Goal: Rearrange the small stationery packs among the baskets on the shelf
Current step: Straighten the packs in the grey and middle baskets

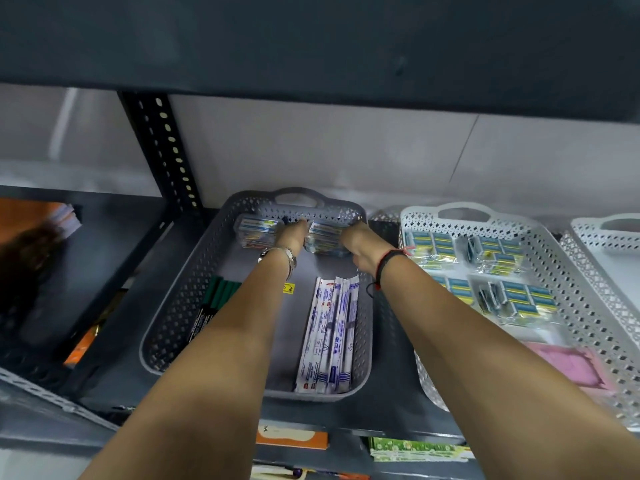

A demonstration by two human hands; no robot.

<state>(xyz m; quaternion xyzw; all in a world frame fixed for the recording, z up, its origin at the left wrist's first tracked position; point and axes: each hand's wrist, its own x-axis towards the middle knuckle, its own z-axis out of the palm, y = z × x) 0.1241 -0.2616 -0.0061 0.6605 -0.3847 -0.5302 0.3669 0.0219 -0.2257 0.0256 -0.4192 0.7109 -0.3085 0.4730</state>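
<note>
Stationery packs sit at the far end of the grey basket (180, 306) on the shelf (114, 306): one clear pack (258, 230) at the back left, a second pack (323, 235) beside it between my hands. My left hand (292, 235) touches both; its fingers are mostly hidden, so I cannot tell that grip. My right hand (358, 242) closes its grip around the second pack's right end. The labels are too blurred to read. My forearms cover part of the green markers (218, 292); the long white packets (330, 334) lie nearer. The white basket (571, 271) of blue-yellow boxes is cut off at right.
</note>
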